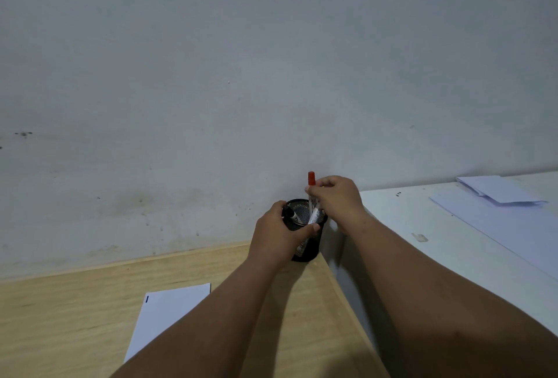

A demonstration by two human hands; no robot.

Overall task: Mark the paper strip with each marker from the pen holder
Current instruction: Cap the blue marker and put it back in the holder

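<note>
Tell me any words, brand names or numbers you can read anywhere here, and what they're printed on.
None can be read.
White marker barrel in the pen holder: dark print, too small and blurred to read.
Paper strip: only a short blue mark, no writing.
Loose papers on the white table: blank as far as visible.

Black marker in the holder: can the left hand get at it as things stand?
Probably not right away. The left hand is wrapped around the pen holder, steadying it. The black marker lies just by its fingers, so releasing the holder should free the way.
</note>
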